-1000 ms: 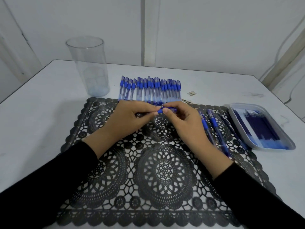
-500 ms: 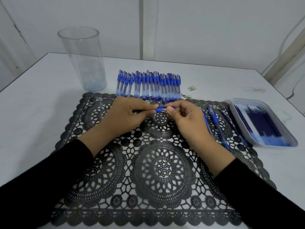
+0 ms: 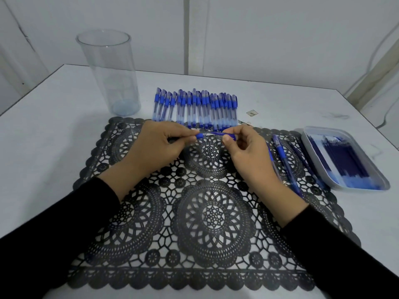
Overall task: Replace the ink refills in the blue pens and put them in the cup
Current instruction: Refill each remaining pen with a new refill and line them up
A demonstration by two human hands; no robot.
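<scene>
Above black lace mat (image 3: 211, 216), left hand (image 3: 155, 145) pinched slim blue plastic pen (image 3: 212, 133); right hand (image 3: 248, 152) pinched its other end. Hands had drawn slightly apart: pen likely opening; tall clear plastic cup (image 3: 108, 72) held no pens.

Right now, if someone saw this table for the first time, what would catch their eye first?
The two hands, left and right, meet over the black lace mat, pinching a blue pen between them. Just behind them lies a tidy row of blue pens. A tall, empty clear cup stands at the far left, and a tray of dark refills sits at the right.
</scene>
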